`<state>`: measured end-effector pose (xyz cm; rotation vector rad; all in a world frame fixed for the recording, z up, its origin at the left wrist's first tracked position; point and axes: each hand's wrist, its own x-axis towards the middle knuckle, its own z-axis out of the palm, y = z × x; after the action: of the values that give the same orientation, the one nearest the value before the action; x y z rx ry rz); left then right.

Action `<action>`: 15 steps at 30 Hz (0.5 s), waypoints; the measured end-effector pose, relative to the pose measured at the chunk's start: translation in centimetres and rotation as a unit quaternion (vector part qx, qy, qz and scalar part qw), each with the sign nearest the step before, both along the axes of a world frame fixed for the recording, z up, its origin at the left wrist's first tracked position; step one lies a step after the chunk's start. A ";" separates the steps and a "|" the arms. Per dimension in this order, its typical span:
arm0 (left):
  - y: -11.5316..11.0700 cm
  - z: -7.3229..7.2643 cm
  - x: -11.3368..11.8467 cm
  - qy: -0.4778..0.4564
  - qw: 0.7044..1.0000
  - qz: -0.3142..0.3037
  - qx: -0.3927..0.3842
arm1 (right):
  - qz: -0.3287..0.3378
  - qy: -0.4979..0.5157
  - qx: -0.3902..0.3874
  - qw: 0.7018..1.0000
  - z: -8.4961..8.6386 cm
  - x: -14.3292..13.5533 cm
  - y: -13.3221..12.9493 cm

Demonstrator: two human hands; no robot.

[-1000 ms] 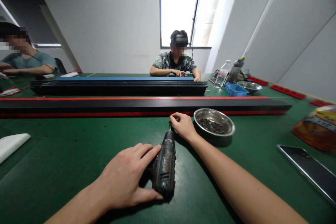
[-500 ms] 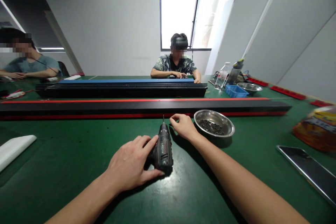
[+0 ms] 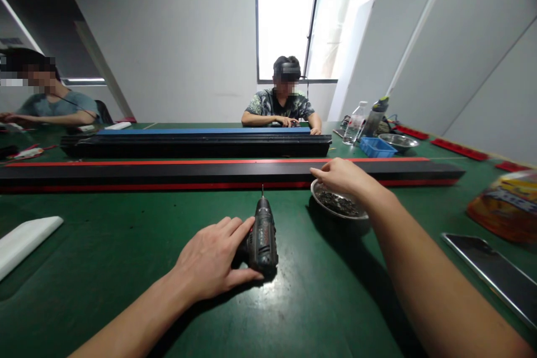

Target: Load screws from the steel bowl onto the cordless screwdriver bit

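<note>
My left hand [image 3: 213,260] is wrapped round a black power drill [image 3: 263,240], which lies on the green table with its thin bit pointing away from me. Above the far rim of a metal bowl [image 3: 315,205] hangs my right hand [image 3: 342,176], its fingers bent and close together; whether they hold anything is too small to tell. Small dark screws [image 3: 339,205] lie in the bowl. Just behind the drill and bowl, a long black bar with red edges [image 3: 201,171] runs across the table.
Behind the bar lies a second black bar with a blue strip [image 3: 193,145]. A person [image 3: 285,100] sits across, another [image 3: 54,100] at the left. A bottle [image 3: 354,123], blue basket [image 3: 377,147], phone [image 3: 490,271], snack bag [image 3: 507,207] and white object [image 3: 29,243] are around.
My right hand has moved right, from beside the drill's tip to over the bowl. My left hand has stayed on the drill. At the left, the other person's arms have shifted.
</note>
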<state>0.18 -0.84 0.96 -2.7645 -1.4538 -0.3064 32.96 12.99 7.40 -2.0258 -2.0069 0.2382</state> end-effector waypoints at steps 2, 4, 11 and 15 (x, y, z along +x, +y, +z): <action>-0.1 -0.1 0.0 -0.001 1.000 0.011 0.002 | -0.009 0.001 -0.056 0.998 0.5 1.4 0.2; -0.1 -0.2 -0.1 -0.006 1.000 0.016 0.004 | -0.018 0.003 -0.095 0.995 0.7 2.7 0.4; -0.5 -0.4 -0.5 -0.015 1.000 0.003 -0.009 | -0.049 -0.030 -0.249 0.967 -1.3 4.6 0.4; -0.9 -0.4 -0.7 -0.016 1.000 -0.007 -0.022 | -0.046 0.006 -0.288 0.957 -2.6 3.4 0.3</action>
<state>-0.54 -1.75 0.54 -2.8178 -1.4680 -0.3225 36.39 13.29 4.85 -2.4251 -1.9848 0.9038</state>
